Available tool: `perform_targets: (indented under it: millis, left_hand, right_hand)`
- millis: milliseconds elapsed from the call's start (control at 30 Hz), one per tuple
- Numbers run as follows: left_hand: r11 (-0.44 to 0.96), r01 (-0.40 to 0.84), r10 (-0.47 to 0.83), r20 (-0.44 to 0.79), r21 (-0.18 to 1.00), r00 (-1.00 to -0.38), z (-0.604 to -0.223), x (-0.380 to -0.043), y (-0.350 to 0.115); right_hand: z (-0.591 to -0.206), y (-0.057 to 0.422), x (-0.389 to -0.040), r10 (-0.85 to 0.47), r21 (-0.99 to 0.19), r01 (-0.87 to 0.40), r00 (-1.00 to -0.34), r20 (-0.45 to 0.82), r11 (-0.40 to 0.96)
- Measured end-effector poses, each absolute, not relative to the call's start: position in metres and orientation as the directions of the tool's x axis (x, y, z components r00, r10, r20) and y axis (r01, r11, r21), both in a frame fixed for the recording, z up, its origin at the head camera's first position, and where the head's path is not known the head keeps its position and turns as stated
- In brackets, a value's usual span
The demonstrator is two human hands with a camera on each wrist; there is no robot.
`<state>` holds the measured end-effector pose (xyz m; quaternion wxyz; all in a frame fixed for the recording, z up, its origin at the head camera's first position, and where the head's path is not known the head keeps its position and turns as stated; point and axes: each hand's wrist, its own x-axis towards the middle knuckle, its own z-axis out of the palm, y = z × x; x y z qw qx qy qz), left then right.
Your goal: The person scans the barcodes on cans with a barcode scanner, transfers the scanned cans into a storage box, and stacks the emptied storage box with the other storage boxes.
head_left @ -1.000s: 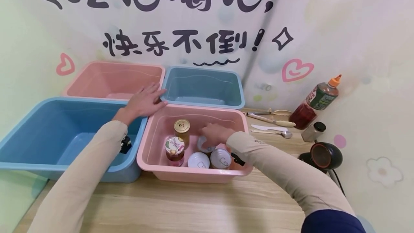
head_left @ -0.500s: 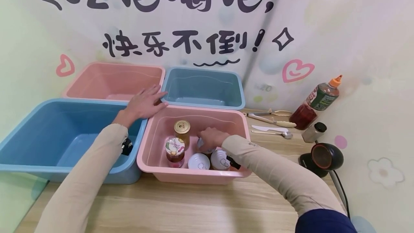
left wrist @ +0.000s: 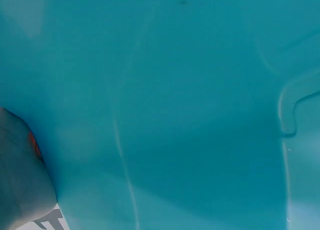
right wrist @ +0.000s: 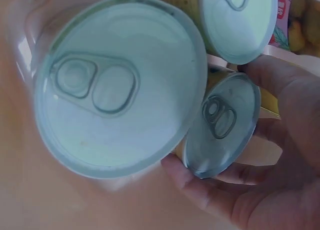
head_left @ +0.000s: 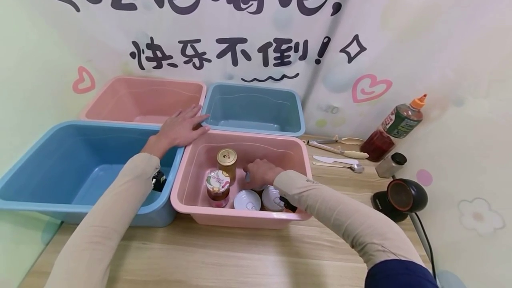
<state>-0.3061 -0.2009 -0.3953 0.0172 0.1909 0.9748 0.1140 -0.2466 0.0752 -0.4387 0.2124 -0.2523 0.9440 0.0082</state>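
In the near pink tub, my right hand grips a pull-tab can, thumb on one side and fingers curled round the other. The head view mostly hides this can behind the hand. Two more pull-tab cans stand close by, one can at the tub's front and another can largest in the right wrist view. Left of them are a gold-lidded jar and a jar with a patterned lid. My left hand rests, fingers spread, where the tub rims meet.
A large blue tub stands at the left. Behind are another pink tub and a smaller blue tub. To the right lie tongs, a white knife and a spoon, near a sauce bottle and a black-capped jar.
My right hand has shifted slightly left and its fingers have closed round the can, covering its lid in the head view. The left hand stays on the rims.
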Motion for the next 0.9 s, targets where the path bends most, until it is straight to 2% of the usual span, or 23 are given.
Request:
perform_targets:
  millis: [200,367,500,900]
  left_hand:
    - [0.905,0.367,0.377,-0.004,0.215,-0.926,-0.394,-0.305,-0.2]
    - [0.907,0.363,0.371,0.0,0.213,-0.929,-0.394,-0.304,-0.199]
    - [0.907,0.362,0.37,0.004,0.214,-0.929,-0.394,-0.302,-0.199]
    - [0.908,0.355,0.366,-0.006,0.223,-0.931,-0.392,-0.3,-0.198]
  right_hand:
    - [-0.441,0.077,-0.248,-0.501,-0.13,-0.49,-0.784,-0.366,0.862]
    - [-0.43,0.088,-0.252,-0.529,-0.258,-0.463,-0.773,-0.351,0.848]
    - [-0.414,0.096,-0.254,-0.588,-0.346,-0.485,-0.74,-0.328,0.803]
    - [-0.365,0.112,-0.25,-0.688,-0.343,-0.601,-0.677,-0.261,0.722]
